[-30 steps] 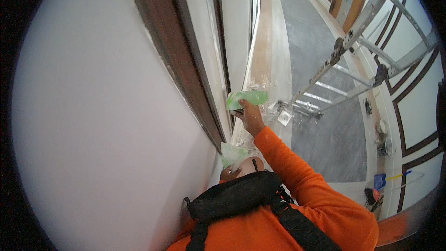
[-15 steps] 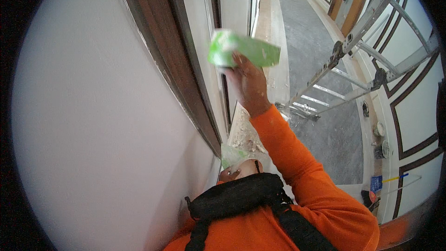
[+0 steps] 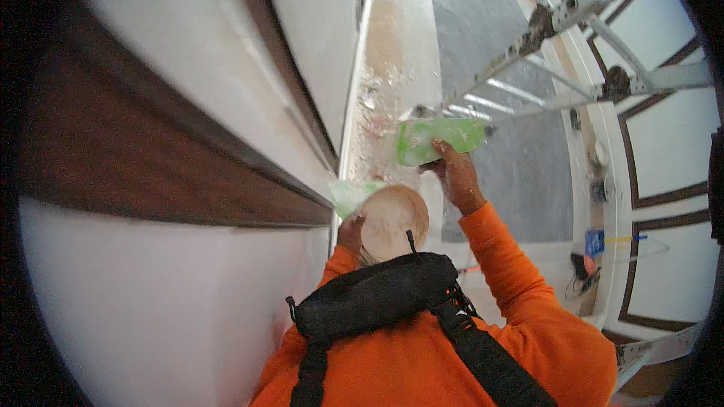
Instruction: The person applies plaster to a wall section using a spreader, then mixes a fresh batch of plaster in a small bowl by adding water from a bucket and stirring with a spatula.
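My right hand point(image 3: 456, 173) is closed on a green putty spreader point(image 3: 422, 143), a flat, flexible blade smeared with white paste. It is held out over the floor, in front of me and apart from the wall. Lower and to the left, my left hand point(image 3: 351, 231) grips the rim of a round tan tub point(image 3: 394, 220) near my chest. A second green spreader point(image 3: 348, 194), whitened with paste, sticks out above that hand and lies against the tub's left side. Most of the left fingers are hidden. Pale residue coats the inside of the tub.
A white wall with dark brown trim point(image 3: 151, 143) stands close on my left. Crumbs of white debris point(image 3: 373, 109) lie along its foot. An aluminium stepladder point(image 3: 520, 53) stands at the right. A blue tool point(image 3: 596, 243) with a yellow handle rests by the panelled right wall.
My right hand has come down and away from the left wall's trim, still holding its spreader. My view has tipped lower, so the tub and left hand show more fully.
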The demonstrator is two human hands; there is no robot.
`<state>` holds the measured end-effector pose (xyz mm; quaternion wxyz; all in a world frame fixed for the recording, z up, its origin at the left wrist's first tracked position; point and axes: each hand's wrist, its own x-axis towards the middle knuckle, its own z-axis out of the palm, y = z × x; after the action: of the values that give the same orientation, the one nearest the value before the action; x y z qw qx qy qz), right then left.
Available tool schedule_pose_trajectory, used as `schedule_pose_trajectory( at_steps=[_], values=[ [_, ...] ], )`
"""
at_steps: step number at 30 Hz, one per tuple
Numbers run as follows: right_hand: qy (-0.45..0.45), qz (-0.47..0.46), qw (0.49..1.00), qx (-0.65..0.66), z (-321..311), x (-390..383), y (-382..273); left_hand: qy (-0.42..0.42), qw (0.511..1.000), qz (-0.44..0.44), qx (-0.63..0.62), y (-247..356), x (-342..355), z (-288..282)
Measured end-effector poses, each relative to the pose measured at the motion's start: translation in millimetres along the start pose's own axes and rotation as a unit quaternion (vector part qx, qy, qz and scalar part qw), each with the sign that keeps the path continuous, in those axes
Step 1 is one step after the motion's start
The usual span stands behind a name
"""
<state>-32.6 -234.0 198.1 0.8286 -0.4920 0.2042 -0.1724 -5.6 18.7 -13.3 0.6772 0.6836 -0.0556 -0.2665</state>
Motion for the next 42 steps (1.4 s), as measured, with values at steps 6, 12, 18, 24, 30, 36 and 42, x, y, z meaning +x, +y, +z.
schedule_pose_trajectory(
  at_steps=[6,12,18,24,30,36,42],
  values=[
    [0.209,-0.031,0.970,-0.117,-142.9,4.9,6.3,-0.030,0.963,-0.124,-0.236,17.8,57.5,60.0],
    [0.389,-0.004,0.919,-0.058,-275.4,-16.5,27.3,-0.063,0.958,-0.207,-0.189,25.3,109.3,165.8],
    [0.562,-0.012,0.820,0.105,-368.0,-75.2,-3.9,-0.255,0.949,-0.186,-0.019,38.5,138.7,303.2],
    [0.592,-0.090,0.791,0.125,-398.6,-126.8,-39.5,-0.473,0.832,0.086,0.277,55.5,154.6,439.6],
    [0.628,-0.037,0.777,-0.011,-450.9,-117.2,-85.1,-0.603,0.734,0.159,0.269,106.2,153.6,567.0],
    [0.635,-0.051,0.754,-0.161,-493.3,-86.1,-134.1,-0.666,0.617,0.283,0.310,119.6,175.5,691.5],
    [0.726,-0.180,0.662,-0.056,-536.9,-56.8,-177.6,-0.645,0.625,0.293,0.327,117.6,166.3,794.2]
  ],
)
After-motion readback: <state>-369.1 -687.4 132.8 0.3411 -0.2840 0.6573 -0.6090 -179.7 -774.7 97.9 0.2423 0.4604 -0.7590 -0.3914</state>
